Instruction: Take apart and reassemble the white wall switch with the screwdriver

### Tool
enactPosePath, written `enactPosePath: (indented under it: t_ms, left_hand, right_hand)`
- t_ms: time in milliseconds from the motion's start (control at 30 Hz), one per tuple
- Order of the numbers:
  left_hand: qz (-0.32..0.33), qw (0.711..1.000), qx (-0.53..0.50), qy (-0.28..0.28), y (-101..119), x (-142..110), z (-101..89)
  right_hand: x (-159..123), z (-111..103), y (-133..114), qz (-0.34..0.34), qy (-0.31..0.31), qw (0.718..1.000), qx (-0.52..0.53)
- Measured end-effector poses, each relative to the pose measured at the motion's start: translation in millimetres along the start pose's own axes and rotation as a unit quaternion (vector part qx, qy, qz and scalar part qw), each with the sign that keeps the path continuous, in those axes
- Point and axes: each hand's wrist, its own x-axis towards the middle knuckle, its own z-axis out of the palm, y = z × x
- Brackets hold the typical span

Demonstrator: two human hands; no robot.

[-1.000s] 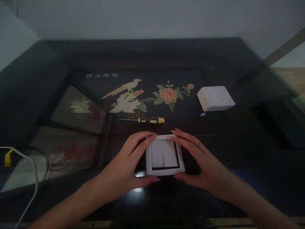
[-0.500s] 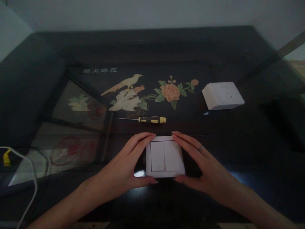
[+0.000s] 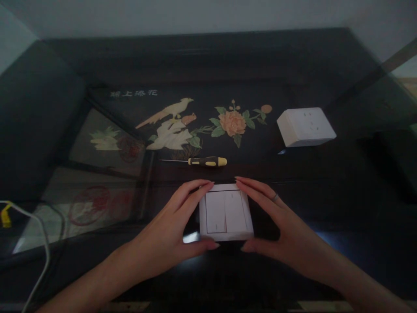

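Note:
A white two-rocker wall switch lies face up on the dark glossy table, close in front of me. Around its left side curves my left hand, fingertips at the upper left corner and thumb at the lower edge. My right hand wears a ring and frames the right side the same way, its thumb near the lower right corner. Both hands hold the switch between fingers and thumb. Beyond it lies a black and yellow screwdriver, its thin shaft pointing left.
A white socket box stands at the back right. A white cable with a yellow tag runs along the left edge. The table has an inlaid bird and flower picture under its reflecting surface.
The view has shifted slightly. Both hands stay around the switch, with only a small movement of the thumbs along its lower edge.

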Motion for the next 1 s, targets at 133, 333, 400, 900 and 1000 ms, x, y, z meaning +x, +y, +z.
enactPosePath:
  t_ms: [133,333,400,900,1000]
  left_hand:
    - [-0.004,1.0,0.005,0.015,2.3,-0.1,1.3]
    - [-0.01,1.0,0.003,0.025,3.0,-1.3,3.2]
    - [-0.015,0.999,0.003,0.028,3.1,-1.1,2.9]
    - [-0.037,0.998,-0.026,0.037,6.6,0.7,5.5]
    - [-0.012,0.999,-0.03,0.036,3.2,1.1,5.0]
  right_hand:
    - [1.1,1.6,-0.1,-0.01,0.011,1.0,-0.007]
    - [2.3,3.4,2.7,-0.023,0.004,1.0,-0.021]
    - [2.2,3.3,2.5,-0.025,0.002,0.999,-0.021]
    - [3.9,1.2,-5.3,-0.029,-0.021,0.997,-0.069]
    - [3.8,0.9,-2.1,-0.041,-0.016,0.996,-0.071]
